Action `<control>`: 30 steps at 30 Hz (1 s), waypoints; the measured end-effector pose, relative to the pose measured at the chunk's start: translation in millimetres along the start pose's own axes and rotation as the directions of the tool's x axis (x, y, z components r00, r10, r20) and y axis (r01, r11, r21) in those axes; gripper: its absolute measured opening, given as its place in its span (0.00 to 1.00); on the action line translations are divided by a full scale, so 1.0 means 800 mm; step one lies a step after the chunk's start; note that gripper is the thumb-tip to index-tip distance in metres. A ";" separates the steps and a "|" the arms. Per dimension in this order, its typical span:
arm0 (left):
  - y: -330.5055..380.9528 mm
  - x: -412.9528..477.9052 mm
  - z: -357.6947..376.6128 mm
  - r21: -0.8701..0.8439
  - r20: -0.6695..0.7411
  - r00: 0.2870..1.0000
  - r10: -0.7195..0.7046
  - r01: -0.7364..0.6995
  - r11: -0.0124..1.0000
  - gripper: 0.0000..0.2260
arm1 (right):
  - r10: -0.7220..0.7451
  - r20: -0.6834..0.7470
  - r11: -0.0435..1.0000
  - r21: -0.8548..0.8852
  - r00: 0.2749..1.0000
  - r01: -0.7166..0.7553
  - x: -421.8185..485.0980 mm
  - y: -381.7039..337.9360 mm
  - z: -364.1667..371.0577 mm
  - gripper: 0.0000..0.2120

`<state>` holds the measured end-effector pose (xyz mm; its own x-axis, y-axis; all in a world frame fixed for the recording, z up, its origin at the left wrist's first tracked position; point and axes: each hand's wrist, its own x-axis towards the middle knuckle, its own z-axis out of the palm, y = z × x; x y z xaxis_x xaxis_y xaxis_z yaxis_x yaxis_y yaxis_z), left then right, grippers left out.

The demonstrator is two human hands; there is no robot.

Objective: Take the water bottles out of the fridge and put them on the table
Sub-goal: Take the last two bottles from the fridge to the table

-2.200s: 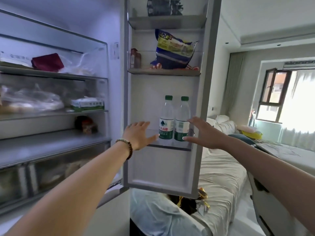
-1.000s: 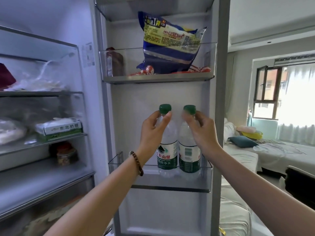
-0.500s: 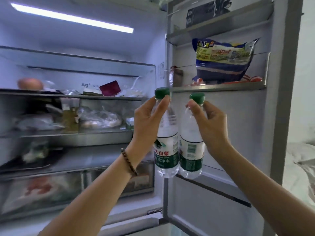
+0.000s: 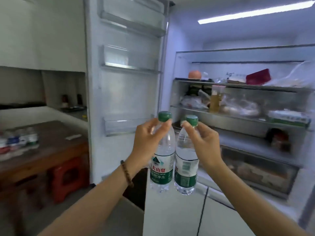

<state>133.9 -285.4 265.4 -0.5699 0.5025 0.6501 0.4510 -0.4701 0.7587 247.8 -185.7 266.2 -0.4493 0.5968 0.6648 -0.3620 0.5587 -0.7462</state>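
Observation:
Two clear water bottles with green caps and green labels hang side by side in front of the open fridge [image 4: 238,116]. My left hand [image 4: 146,143] grips the neck of the left bottle [image 4: 162,169] just under its cap. My right hand [image 4: 202,143] pinches the neck of the right bottle [image 4: 185,171] the same way. Both bottles are upright, clear of the door shelves, and nearly touch each other. A brown wooden table [image 4: 56,143] stands at the left, lower than the bottles.
Several small bottles [image 4: 20,138] stand blurred on the table's left part. A red stool [image 4: 68,178] sits under the table. The fridge's left door [image 4: 126,92] stands open with bare shelves. Food fills the inner shelves [image 4: 238,109] at the right. A white counter [image 4: 34,113] runs behind the table.
Both bottles have been lifted off the right door's shelf and carried left. The view has swung left, so the left door and the table now show.

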 end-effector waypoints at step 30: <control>-0.159 0.097 -0.789 0.336 -0.554 0.828 -0.081 0.312 0.889 0.06 | 0.066 0.498 0.898 0.348 0.865 -0.269 0.075 0.147 0.851 0.04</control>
<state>-401.7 -644.6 193.4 -0.8895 0.0526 0.4539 0.4537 -0.0170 0.8910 -377.7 -475.8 194.7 -0.8192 0.2663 0.5080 -0.4882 0.1411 -0.8613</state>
